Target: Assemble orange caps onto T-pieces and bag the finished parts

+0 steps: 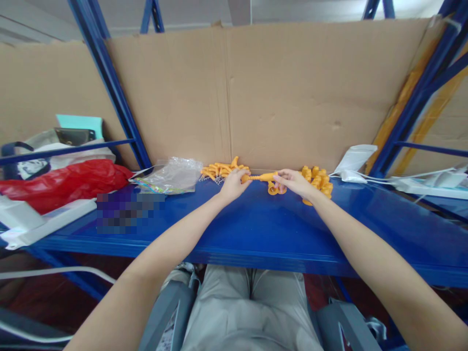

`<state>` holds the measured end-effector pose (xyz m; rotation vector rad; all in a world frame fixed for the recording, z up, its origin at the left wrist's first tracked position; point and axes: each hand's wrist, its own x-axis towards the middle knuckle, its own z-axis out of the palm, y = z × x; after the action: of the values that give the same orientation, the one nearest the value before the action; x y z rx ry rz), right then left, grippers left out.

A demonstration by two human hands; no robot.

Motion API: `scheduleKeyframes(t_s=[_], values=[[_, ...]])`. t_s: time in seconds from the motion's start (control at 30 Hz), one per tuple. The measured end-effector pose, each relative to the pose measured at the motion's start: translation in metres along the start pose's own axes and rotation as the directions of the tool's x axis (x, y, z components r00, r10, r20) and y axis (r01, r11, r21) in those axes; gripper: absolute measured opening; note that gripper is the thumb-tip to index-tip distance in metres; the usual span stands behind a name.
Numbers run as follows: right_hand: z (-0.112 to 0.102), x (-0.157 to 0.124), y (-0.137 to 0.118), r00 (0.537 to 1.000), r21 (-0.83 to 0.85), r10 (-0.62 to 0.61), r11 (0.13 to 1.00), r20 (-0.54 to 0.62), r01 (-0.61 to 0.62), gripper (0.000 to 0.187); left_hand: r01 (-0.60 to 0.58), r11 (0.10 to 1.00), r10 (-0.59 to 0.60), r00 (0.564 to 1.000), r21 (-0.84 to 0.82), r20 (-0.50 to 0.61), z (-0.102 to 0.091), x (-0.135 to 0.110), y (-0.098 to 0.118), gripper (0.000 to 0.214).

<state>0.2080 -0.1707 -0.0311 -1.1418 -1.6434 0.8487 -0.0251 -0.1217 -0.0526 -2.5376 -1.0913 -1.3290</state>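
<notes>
Coloured marks along the edge of the clear plastic bag (177, 173) are too blurred to be read. Over the blue table (256, 234), a yellow toy (261, 177) is held between the hands: its left end is pinched by the left hand (233, 185), its right end by the right hand (293, 182). Yellow pieces (220, 169) with small chains are piled just beyond the left.

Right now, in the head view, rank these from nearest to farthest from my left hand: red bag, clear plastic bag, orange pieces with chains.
1. Orange pieces with chains: right beside your left hand, mostly to its left.
2. Clear plastic bag: farther left.
3. Red bag: farthest, toward the left edge.
</notes>
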Motion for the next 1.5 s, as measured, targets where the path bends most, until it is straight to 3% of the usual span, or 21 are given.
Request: scheduleKeyframes(t_s=[0.2, 0.33, 0.53, 0.8, 0.97, 1.13, 1.3, 1.4, 1.5], values=[[0.005, -0.001, -0.005, 0.987, -0.081, 0.144, 0.985, -0.069, -0.150, 0.051, -0.009, 1.000, 0.009, 1.000, 0.025, -0.001, 0.000, 0.000, 0.002, 0.015], [0.003, -0.001, -0.003, 0.994, -0.023, 0.103, 0.994, -0.043, -0.104, 0.029, -0.001, 1.000, 0.001, 1.000, 0.011, -0.007, 0.003, 0.001, 0.000, 0.015], [-0.003, -0.001, -0.002, 1.000, 0.004, 0.006, 1.000, 0.029, -0.006, 0.029, 0.025, 1.000, -0.025, 1.000, -0.007, 0.013, 0.000, -0.001, 0.001, 0.017], [0.002, -0.001, -0.004, 0.996, -0.073, 0.094, 0.993, 0.004, -0.094, 0.059, -0.010, 0.999, 0.010, 1.000, 0.031, 0.006, -0.004, 0.001, 0.010, 0.016], [-0.001, 0.000, -0.002, 0.999, -0.039, 0.036, 0.999, -0.017, -0.036, 0.037, 0.023, 0.999, -0.023, 1.000, 0.024, 0.005, -0.004, 0.002, 0.007, 0.016], [-0.002, 0.002, 0.000, 1.000, -0.015, -0.008, 1.000, 0.004, 0.008, 0.027, 0.026, 1.000, -0.026, 1.000, 0.000, -0.015, -0.005, 0.001, 0.006, 0.015], [0.001, 0.000, -0.003, 1.000, -0.053, 0.007, 0.999, 0.023, -0.006, 0.030, 0.037, 0.999, -0.037, 0.999, 0.022, 0.001, -0.004, 0.001, 0.009, 0.015], [0.000, 0.002, -0.001, 0.999, -0.091, 0.011, 0.996, -0.046, -0.015, 0.031, 0.028, 0.999, -0.029, 0.999, 0.033, 0.017, -0.006, 0.002, 0.007, 0.015], [-0.007, 0.008, 0.004, 0.966, -0.170, -0.087, 0.984, -0.245, 0.045, 0.029, 0.013, 0.997, -0.012, 1.000, 0.078, -0.015, -0.015, 0.008, 0.001, 0.018]])
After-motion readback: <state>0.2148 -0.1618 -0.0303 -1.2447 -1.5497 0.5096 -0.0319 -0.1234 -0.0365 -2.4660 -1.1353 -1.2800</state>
